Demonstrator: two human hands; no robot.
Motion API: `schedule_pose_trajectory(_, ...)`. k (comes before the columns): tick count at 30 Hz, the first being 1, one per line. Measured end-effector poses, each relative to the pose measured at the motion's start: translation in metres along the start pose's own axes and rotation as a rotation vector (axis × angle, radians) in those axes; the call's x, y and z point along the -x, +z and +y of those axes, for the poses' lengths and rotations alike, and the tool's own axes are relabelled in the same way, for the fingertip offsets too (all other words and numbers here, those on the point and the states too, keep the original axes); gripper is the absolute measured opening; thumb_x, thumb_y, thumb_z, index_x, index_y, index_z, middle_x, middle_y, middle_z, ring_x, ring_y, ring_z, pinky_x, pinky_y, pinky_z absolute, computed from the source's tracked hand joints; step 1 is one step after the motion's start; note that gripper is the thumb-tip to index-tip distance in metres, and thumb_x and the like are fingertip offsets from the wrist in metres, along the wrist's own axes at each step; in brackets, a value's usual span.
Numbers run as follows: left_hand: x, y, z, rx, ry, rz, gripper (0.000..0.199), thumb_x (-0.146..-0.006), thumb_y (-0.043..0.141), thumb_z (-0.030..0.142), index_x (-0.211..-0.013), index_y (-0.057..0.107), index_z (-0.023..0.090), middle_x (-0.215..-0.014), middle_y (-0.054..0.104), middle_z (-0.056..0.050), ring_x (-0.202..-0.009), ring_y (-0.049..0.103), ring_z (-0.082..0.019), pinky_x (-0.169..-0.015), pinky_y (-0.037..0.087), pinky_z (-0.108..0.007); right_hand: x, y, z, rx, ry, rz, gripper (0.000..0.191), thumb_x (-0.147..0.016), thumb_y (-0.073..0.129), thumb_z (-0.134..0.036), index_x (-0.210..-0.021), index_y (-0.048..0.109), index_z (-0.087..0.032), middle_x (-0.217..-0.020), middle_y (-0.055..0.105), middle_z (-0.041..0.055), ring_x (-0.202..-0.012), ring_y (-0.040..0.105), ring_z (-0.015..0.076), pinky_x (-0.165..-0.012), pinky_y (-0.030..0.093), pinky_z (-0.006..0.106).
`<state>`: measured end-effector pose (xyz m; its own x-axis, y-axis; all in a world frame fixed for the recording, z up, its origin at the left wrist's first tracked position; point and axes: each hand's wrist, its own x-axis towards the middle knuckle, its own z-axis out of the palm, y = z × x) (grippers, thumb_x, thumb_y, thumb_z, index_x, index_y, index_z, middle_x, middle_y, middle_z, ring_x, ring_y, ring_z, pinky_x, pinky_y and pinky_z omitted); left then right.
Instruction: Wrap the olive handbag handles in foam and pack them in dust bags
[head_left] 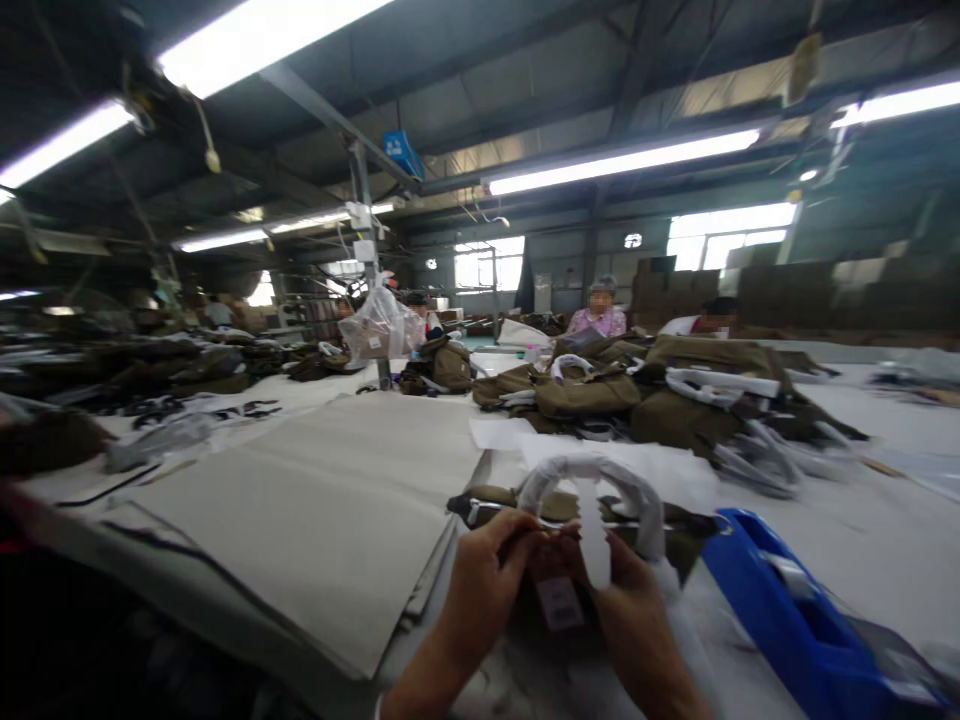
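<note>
An olive-brown bag lies in front of me, its carry handle wrapped in white sheeting and standing up. My left hand is closed at the bag's near side, thumb and fingers pinched together; what is between them is too small to make out. Beside it, my right hand is closed with a white strip with wavy edges, which stands upright across its fingers. The fingertips of both hands nearly meet below the handle. A white printed tag hangs between the hands.
A blue tape dispenser stands at right. Large pale sheets are stacked at left. More olive bags with wrapped handles are piled ahead. A post rises behind the sheets. A person in a pink patterned top is across the table.
</note>
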<state>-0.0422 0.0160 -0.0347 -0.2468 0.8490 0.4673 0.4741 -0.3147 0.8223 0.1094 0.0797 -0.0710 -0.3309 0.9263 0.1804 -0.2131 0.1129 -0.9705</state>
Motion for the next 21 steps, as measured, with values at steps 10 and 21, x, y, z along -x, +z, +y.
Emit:
schedule_pose_trajectory(10,-0.004,-0.003,-0.005,-0.089,0.153,0.007,0.012,-0.091,0.067,0.020,-0.095,0.076,0.027,-0.097,0.072,0.001,-0.092,0.069,-0.014,-0.084,0.052,-0.022,-0.001,0.005,-0.008,-0.029,-0.096,0.009,0.017,-0.076,0.077,-0.033,-0.092,0.077,-0.025,-0.087,0.077,0.0035,-0.080,0.073,0.0250,-0.079,0.061,0.035)
schedule_pose_trajectory(21,0.000,-0.005,0.003,-0.232,0.204,-0.025,0.012,-0.091,0.065,0.015,-0.095,0.071,0.024,-0.096,0.070,0.001,-0.091,0.068,-0.013,-0.081,0.051,-0.021,0.002,0.005,-0.010,0.199,-0.198,0.104,0.020,-0.074,0.067,-0.022,-0.091,0.077,-0.024,-0.083,0.077,0.0014,-0.074,0.073,0.0217,-0.067,0.061,0.028)
